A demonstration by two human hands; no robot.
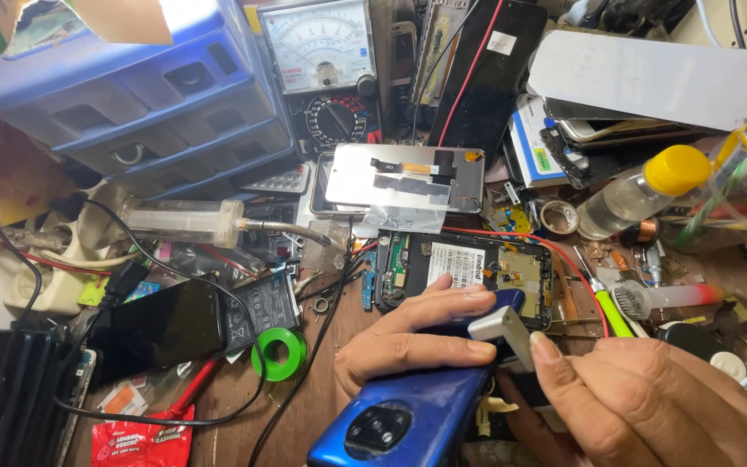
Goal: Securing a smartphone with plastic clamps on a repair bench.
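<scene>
A blue plastic drawer cabinet (144,95) is filling the upper left of the cluttered wooden bench (304,406), and beside it an analogue multimeter (326,69) is standing upright against the back. To the right a flat grey panel (646,78) is lying over a heap of phone parts, with a dark phone screen (486,69) leaning next to the meter. In the middle a silver display panel (405,177) with its flex cable is resting face down, just above an opened phone (464,268) whose circuit board is lying bare. A clear bottle with a yellow cap (641,190) is lying on its side at the right, a black phone (166,324) is sitting at the left with cables crossing it, and a small green tape roll (280,353) is lying between that phone and the hands. Near the bottom edge, the left hand (404,342) is gripping a blue phone back cover (412,415), fingers stretched along its upper end and covering part of the opened phone behind. The right hand (641,402) is pinching a small silver rectangular piece (501,333) between thumb and fingers, pressing it against the cover's top corner, right beside the left fingertips.
</scene>
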